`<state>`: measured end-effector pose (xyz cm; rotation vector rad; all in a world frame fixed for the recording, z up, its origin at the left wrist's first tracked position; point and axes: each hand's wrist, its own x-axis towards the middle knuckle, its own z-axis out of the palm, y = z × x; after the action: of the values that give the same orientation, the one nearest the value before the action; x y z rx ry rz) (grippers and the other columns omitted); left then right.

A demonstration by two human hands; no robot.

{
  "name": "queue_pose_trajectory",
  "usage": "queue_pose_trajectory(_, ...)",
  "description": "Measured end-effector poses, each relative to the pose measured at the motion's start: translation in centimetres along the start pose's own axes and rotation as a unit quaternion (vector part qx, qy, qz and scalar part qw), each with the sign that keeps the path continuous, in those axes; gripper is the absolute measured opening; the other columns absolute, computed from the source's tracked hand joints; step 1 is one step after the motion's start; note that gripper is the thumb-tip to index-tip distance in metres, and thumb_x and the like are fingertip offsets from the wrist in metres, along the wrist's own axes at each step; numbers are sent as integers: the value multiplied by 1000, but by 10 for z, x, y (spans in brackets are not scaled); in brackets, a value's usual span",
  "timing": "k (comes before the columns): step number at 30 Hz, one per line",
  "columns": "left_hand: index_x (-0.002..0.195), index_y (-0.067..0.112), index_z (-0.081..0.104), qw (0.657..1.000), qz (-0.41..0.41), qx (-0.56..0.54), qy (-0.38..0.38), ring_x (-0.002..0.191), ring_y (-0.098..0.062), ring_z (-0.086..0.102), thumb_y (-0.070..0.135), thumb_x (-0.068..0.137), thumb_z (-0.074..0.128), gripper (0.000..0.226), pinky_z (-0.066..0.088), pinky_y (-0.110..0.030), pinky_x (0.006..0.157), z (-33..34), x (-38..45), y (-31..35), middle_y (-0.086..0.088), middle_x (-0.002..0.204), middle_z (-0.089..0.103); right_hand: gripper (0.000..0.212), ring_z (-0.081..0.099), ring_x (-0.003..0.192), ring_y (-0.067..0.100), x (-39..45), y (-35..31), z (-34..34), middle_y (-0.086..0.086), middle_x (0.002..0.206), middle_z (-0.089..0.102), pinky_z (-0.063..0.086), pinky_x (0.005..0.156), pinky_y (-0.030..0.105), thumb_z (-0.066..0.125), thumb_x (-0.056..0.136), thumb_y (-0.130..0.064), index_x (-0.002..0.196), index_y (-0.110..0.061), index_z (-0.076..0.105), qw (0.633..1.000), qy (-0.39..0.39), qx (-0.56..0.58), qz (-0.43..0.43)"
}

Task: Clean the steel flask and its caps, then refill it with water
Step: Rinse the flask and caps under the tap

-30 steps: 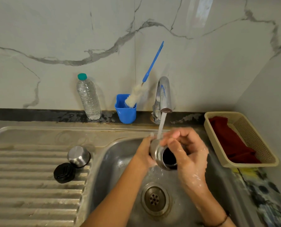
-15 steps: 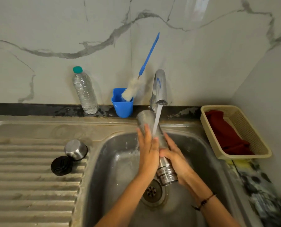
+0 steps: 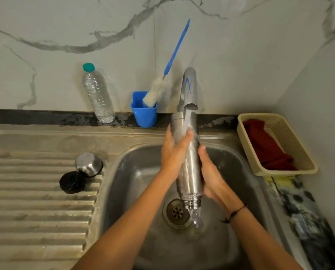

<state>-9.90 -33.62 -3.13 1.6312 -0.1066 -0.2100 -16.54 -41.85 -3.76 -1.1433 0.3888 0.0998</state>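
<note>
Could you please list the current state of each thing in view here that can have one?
tap: running onto the flask.
steel flask: uncapped, mouth down over the sink, water pouring out.
left hand: grips the flask's upper body.
right hand: holds the flask lower down.
steel cap: off, on the drainboard.
black cap: off, beside it.
plastic bottle: capped, upright.
bottle brush: leaning in the blue cup.

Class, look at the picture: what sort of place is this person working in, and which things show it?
Most likely a home kitchen sink area: a steel sink with ribbed draining board, a running tap, and a bottle brush standing in a blue cup.
</note>
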Motion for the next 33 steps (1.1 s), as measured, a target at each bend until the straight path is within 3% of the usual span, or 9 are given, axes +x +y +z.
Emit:
queue_pose_trajectory(3,150,29,3,987,114,110,12,132,-15,40,41,97,45,69,38,-38,108,1,-18,-4,3,148,31,52,71,79,21,11,-10,6,8,84,74,57,72,34,30,95,-54,106,-16,64,998,52,-16,35)
queue_pose_trajectory(6,150,24,-5,924,271,270,-11,147,-26,-2,27,100,27,60,14,-55,116,2,-51,-33,2,158,-9,49,71,76,22,23,-21,10,8,79,74,58,69,33,31,95,-54,102,-16,61,998,67,-1,17)
queue_pose_trajectory(9,146,35,-21,932,242,267,-21,145,-17,-18,33,100,18,61,0,-44,119,4,-56,-39,6,155,-28,48,71,73,16,22,-27,14,4,76,74,58,62,27,26,97,-51,105,-15,58,999,38,-12,-4)
queue_pose_trajectory(12,146,34,-14,935,200,287,57,147,-28,-5,41,96,20,61,10,-47,119,2,-19,-12,-6,158,-12,55,70,86,21,16,-11,19,9,94,73,58,72,34,20,97,-53,112,-20,61,987,55,-144,-42)
queue_pose_trajectory(16,150,25,1,959,128,248,38,147,-26,-4,38,99,36,64,9,-45,120,-1,27,16,-13,159,-3,52,69,85,25,14,6,21,11,94,70,56,80,40,26,97,-54,104,-19,63,980,126,-153,-15)
queue_pose_trajectory(20,150,19,-6,944,214,247,34,146,-19,-12,44,100,22,62,9,-44,120,7,-10,-4,-2,159,-15,50,69,89,21,17,-12,19,9,95,70,56,77,35,21,99,-48,101,-22,64,972,120,-184,-85)
queue_pose_trajectory(25,150,32,8,937,241,255,8,146,-16,-15,60,94,5,62,-11,-9,111,3,-48,-17,11,157,-20,55,67,91,30,16,-27,23,18,100,69,56,82,43,18,99,-49,105,-16,62,982,60,-161,-77)
queue_pose_trajectory(29,145,35,29,958,150,237,60,145,-20,15,46,93,45,56,19,-28,114,-9,5,22,-2,159,6,49,68,86,18,-7,4,28,9,98,70,56,82,37,21,99,-47,106,-20,62,980,68,-180,-55)
queue_pose_trajectory(33,119,34,47,996,14,81,32,100,-13,57,34,87,63,35,51,-30,84,-16,31,44,0,119,55,48,67,93,27,-14,7,16,17,108,67,55,84,40,44,87,-51,117,-16,58,998,50,-39,0)
